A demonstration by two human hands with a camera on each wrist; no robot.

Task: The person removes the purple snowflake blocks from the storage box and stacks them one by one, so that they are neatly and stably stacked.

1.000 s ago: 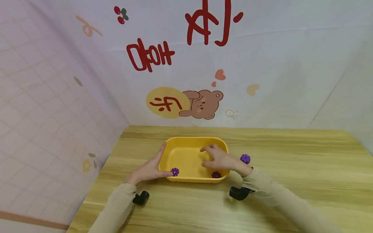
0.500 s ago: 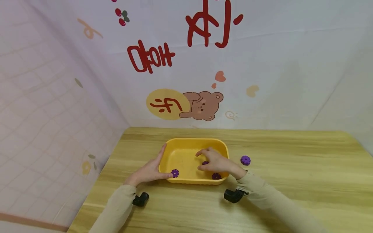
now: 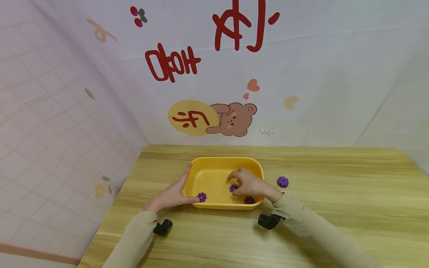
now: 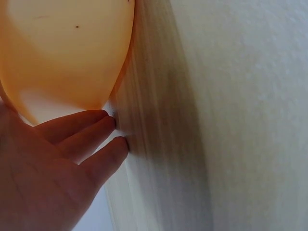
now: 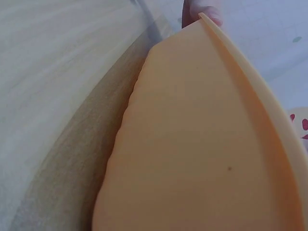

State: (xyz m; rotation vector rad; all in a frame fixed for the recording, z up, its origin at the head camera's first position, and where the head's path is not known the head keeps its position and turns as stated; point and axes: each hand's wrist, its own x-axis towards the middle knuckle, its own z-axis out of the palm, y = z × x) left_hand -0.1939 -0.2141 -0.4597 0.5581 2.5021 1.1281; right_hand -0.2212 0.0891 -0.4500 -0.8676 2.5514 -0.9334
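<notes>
And the right hand (image 3: 251, 185) arches over a notched purple disc (image 3: 232, 188) inside the yellow bin (image 3: 221, 207), thumb and forefinger apart; whether it's pinched, I can't tell! The left hand (image 3: 171, 195) grips the bin's left end. That disc looks light, stiff, probably smooth plastic; its toothed edge should suit fingertips. The bin, round-cornered and likely light too, sits on the woodgrain surface (image 3: 318, 208).
</notes>
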